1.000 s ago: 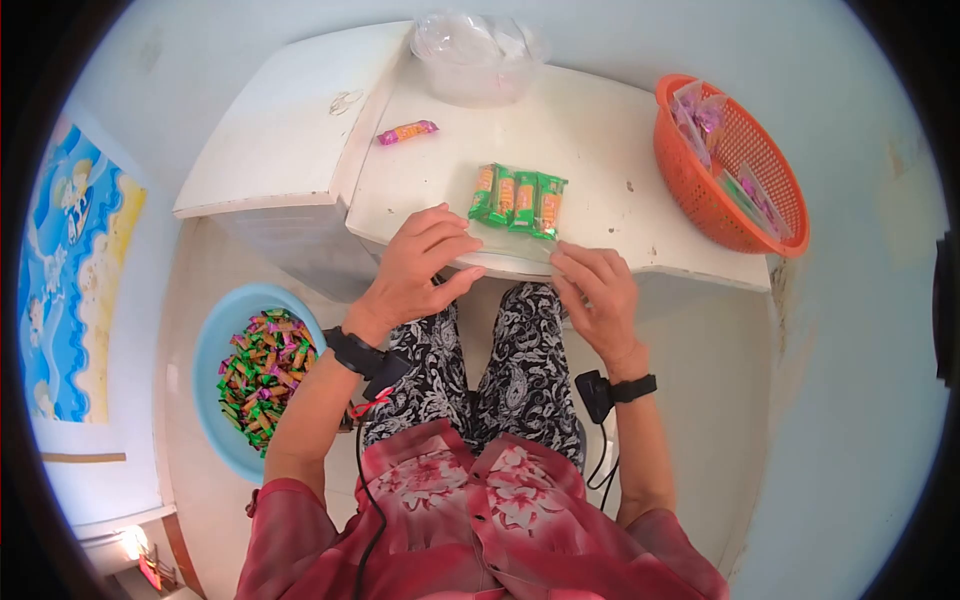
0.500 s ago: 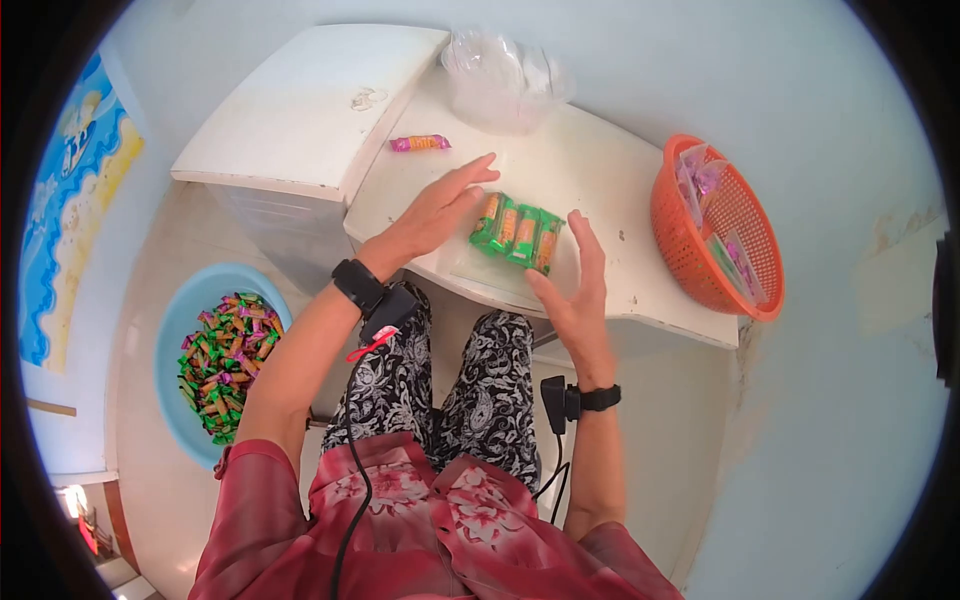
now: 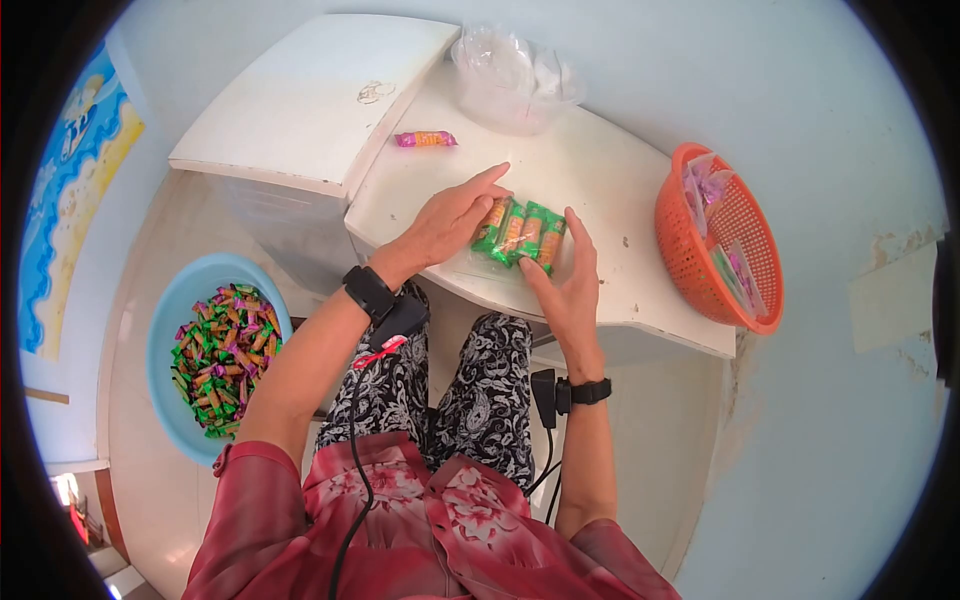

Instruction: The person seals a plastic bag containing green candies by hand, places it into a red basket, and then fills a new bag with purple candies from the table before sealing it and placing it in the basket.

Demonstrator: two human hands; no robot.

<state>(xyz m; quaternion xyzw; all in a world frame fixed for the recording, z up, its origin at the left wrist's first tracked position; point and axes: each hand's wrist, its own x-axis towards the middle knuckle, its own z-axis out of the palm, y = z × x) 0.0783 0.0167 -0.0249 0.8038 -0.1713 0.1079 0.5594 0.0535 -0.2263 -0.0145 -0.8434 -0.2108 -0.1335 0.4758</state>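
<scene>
Several green-wrapped snack bars [image 3: 532, 232] lie side by side in a row on the white tabletop, on what looks like a clear plastic bag [image 3: 485, 265]. My left hand [image 3: 450, 222] rests against the row's left end, fingers stretched out and fingertips touching the nearest wrapper. At the right end, my right hand [image 3: 568, 290] cups the row, its thumb on the near ends and its index finger along the far side. Farther back lies a single purple-wrapped snack bar [image 3: 426, 139], apart from both hands.
A clear plastic tub [image 3: 515, 108] with plastic bags stands against the wall. To the right, an orange basket [image 3: 690, 240] holds packed bags. A blue basin [image 3: 168, 345] full of green and purple snacks sits low at left. A raised white cabinet top [image 3: 300, 95] borders the table's left.
Both hands have closed in slightly on the row. My right thumb now overlaps the bars' near ends, and my left fingers touch the left bar. The camera view has shifted a little.
</scene>
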